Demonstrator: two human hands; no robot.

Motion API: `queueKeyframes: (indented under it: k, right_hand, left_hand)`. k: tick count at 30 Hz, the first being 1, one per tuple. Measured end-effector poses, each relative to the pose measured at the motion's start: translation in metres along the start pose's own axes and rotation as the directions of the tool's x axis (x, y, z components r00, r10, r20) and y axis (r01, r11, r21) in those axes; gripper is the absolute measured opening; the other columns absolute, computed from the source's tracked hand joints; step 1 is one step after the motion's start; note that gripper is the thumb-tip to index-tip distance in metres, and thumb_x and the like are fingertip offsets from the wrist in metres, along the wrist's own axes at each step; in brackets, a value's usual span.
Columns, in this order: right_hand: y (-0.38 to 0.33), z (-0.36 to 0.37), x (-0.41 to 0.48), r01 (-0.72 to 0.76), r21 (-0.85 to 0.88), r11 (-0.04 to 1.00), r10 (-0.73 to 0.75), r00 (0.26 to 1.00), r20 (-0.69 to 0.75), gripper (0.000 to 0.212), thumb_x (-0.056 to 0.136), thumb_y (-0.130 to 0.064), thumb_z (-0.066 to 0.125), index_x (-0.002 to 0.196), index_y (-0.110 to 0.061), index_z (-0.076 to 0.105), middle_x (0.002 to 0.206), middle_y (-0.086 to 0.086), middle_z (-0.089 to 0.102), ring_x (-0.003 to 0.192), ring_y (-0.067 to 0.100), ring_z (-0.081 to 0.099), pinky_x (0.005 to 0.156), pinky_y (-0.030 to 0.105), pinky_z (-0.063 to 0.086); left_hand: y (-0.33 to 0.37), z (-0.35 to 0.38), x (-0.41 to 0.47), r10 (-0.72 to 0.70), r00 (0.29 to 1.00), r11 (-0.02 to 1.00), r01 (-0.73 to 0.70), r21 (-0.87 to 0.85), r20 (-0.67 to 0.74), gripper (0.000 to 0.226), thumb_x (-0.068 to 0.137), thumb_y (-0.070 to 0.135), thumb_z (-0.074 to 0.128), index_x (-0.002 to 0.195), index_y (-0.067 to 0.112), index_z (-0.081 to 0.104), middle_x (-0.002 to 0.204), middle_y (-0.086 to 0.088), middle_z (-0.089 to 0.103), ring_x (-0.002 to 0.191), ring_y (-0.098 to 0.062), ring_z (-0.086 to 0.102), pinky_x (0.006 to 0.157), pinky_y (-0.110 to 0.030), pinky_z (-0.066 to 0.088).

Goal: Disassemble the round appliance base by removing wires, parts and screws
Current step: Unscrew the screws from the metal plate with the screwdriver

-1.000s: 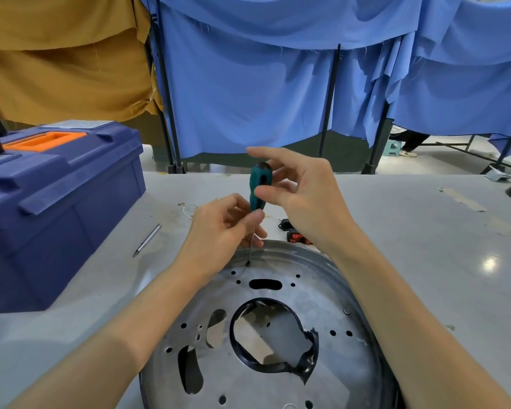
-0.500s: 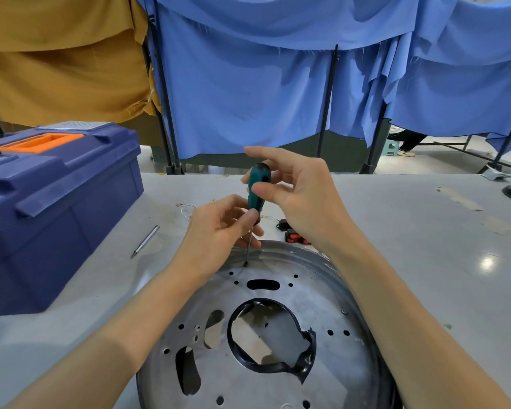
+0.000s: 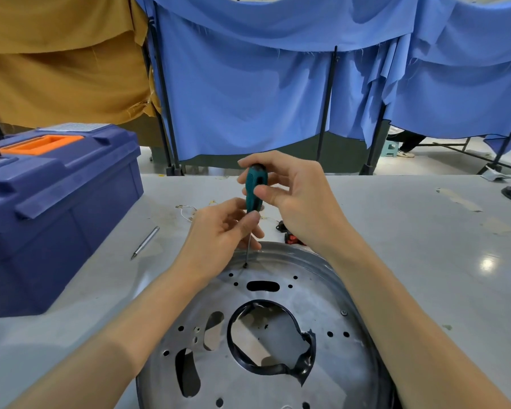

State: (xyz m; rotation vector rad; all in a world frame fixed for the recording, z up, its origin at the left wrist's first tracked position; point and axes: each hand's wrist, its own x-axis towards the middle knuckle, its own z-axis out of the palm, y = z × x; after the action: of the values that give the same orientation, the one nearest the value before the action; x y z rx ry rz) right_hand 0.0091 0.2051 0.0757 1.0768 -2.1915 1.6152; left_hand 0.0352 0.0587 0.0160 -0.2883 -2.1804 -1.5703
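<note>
A: Your right hand [image 3: 301, 202] pinches the teal handle of the screwdriver [image 3: 255, 190] between thumb and fingertips.

B: Your left hand [image 3: 216, 234] is curled at the thin shaft just under that handle, thumb and forefinger pinching it.

A: The screwdriver stands nearly upright, handle up and tipped slightly to your right. Its tip meets a small dark spot near the far rim of the round appliance base [image 3: 331, 296]. I cannot tell whether that spot is a screw or a hole.

B: The base lies flat on the table [image 3: 410, 246] between your forearms. It is a silver disc full of holes, with a torn black ring [image 3: 304, 361] round its central opening and a screw [image 3: 343, 313] toward its right edge.

A: Just beyond the rim, by your right wrist, lies a small black-and-red part [image 3: 289, 236]. A thin white wire [image 3: 186, 211] lies past your left hand.

B: To your left a metal rod [image 3: 145, 242] lies beside the blue toolbox [image 3: 56, 208]. Blue curtains [image 3: 248, 98] hang behind the table, and mustard cloth [image 3: 56, 69] hangs at far left.
</note>
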Motion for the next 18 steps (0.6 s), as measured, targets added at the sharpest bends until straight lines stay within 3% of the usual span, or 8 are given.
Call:
queueKeyframes:
  k: [3, 6, 9, 11, 15, 18]
  right_hand:
    - [-0.0006, 0.0034, -0.0013, -0.001, 0.061, 0.998, 0.0, 1.0, 0.025, 0.026, 0.088, 0.0, 0.063, 0.11, -0.014, 0.066, 0.103, 0.005, 0.067, 0.093, 0.017, 0.066, 0.082, 0.027, 0.057]
    - [0.0009, 0.0041, -0.002, 0.007, -0.017, 1.0, -0.007, 1.0, 0.0, 0.027, 0.082, -0.018, 0.074, 0.108, -0.023, 0.068, 0.105, 0.004, 0.061, 0.091, 0.012, 0.058, 0.08, 0.025, 0.055]
    - [0.0014, 0.0015, -0.0004, 0.015, -0.017, 1.0, -0.016, 1.0, -0.021, 0.036, 0.083, -0.003, 0.07, 0.113, -0.02, 0.069, 0.101, 0.002, 0.066, 0.087, 0.014, 0.06, 0.082, 0.025, 0.053]
    - [0.0015, -0.0001, 0.0004, 0.016, 0.001, 1.0, -0.016, 1.0, 0.005, 0.042, 0.083, 0.01, 0.062, 0.116, -0.015, 0.067, 0.102, 0.005, 0.069, 0.092, 0.019, 0.065, 0.087, 0.026, 0.053]
    - [0.0018, 0.0008, 0.0006, 0.022, 0.039, 0.999, -0.024, 0.999, 0.04, 0.035, 0.087, 0.013, 0.052, 0.113, -0.007, 0.065, 0.102, 0.007, 0.07, 0.093, 0.014, 0.066, 0.088, 0.018, 0.052]
    - [0.0024, 0.0044, 0.0001, 0.001, 0.019, 1.0, -0.002, 0.999, 0.033, 0.025, 0.089, -0.013, 0.066, 0.113, -0.017, 0.066, 0.105, -0.002, 0.063, 0.096, 0.011, 0.061, 0.082, 0.016, 0.052]
  left_hand:
    - [-0.0016, 0.0007, 0.0008, -0.016, 1.0, 1.0, 0.016, 0.025, -0.012, 0.009, 0.093, 0.016, 0.059, 0.095, 0.011, 0.066, 0.076, -0.009, 0.073, 0.065, -0.025, 0.072, 0.067, -0.032, 0.059]
    - [-0.0013, 0.0015, 0.0017, -0.034, 0.999, 0.999, 0.035, 0.029, -0.034, 0.009, 0.084, 0.021, 0.07, 0.088, 0.014, 0.066, 0.072, -0.007, 0.072, 0.063, -0.024, 0.072, 0.066, -0.036, 0.059]
    - [0.001, 0.0008, 0.0004, -0.055, 0.996, 0.998, 0.058, 0.037, -0.067, 0.043, 0.06, 0.044, 0.079, 0.076, 0.011, 0.055, 0.07, -0.007, 0.072, 0.06, -0.025, 0.072, 0.068, -0.047, 0.059]
    - [0.0007, -0.0001, -0.0002, -0.061, 0.994, 0.997, 0.065, 0.046, -0.093, 0.049, 0.054, 0.045, 0.08, 0.072, 0.012, 0.05, 0.069, -0.009, 0.071, 0.057, -0.027, 0.072, 0.065, -0.046, 0.059]
    - [0.001, -0.0005, -0.0003, -0.009, 0.999, 0.999, 0.007, -0.041, -0.051, 0.024, 0.082, 0.031, 0.067, 0.09, 0.01, 0.063, 0.076, -0.014, 0.071, 0.063, -0.03, 0.071, 0.061, -0.034, 0.057]
    - [0.0002, -0.001, -0.0001, -0.013, 1.0, 1.0, 0.012, -0.022, -0.011, 0.01, 0.094, 0.014, 0.057, 0.097, 0.011, 0.067, 0.076, -0.01, 0.073, 0.065, -0.026, 0.072, 0.062, -0.027, 0.056]
